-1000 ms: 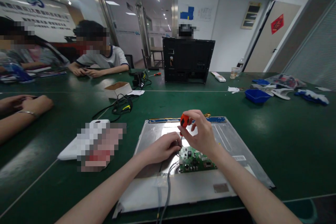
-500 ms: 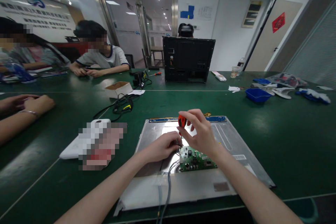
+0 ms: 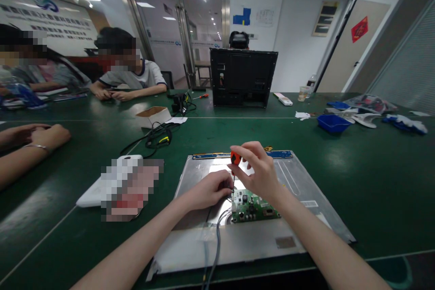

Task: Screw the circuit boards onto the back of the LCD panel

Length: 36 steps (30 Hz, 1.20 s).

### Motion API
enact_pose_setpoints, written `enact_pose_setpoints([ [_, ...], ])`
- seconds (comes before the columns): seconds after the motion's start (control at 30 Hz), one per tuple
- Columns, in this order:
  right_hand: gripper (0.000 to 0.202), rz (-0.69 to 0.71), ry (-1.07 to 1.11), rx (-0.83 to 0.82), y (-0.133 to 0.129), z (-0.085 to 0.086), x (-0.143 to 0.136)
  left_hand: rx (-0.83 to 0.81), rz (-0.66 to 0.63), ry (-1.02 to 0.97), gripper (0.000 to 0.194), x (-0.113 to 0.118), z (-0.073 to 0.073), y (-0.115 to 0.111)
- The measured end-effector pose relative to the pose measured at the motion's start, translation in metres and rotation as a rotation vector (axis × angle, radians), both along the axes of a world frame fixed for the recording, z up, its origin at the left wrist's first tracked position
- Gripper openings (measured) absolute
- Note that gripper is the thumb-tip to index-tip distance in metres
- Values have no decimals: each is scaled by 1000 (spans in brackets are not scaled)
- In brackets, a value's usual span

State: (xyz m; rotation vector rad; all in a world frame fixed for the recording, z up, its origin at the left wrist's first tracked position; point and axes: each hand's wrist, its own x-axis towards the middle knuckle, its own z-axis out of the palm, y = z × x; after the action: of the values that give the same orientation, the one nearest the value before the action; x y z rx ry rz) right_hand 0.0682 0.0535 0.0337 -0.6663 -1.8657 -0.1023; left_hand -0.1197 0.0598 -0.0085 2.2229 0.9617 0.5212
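Little moved since a second ago: right hand [image 3: 258, 173] still pinches the orange-handled screwdriver [image 3: 234, 158] upright, tip at the green circuit board [image 3: 253, 206]. Left hand [image 3: 210, 190], fingers curled, steadies the shaft low down. Board lies on a dull metal panel [image 3: 299, 181].

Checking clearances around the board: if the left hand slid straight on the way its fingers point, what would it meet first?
The left hand points right, toward the screwdriver shaft held by the right hand. It would likely meet that shaft and the green circuit board corner almost at once, though depth is hard to judge.
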Motion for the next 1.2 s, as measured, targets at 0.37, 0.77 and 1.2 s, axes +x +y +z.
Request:
enact_pose_setpoints([
  [0.37, 37, 43, 3, -40, -2, -1, -1, 42, -11, 6, 9, 2, 1, -2],
  [0.77, 40, 71, 30, -113, 0, -3, 0, 143, -23, 65, 12, 5, 0, -5],
  [1.2, 37, 20, -63, -62, 1, -1, 0, 123, -6, 60, 5, 5, -5, -2],
])
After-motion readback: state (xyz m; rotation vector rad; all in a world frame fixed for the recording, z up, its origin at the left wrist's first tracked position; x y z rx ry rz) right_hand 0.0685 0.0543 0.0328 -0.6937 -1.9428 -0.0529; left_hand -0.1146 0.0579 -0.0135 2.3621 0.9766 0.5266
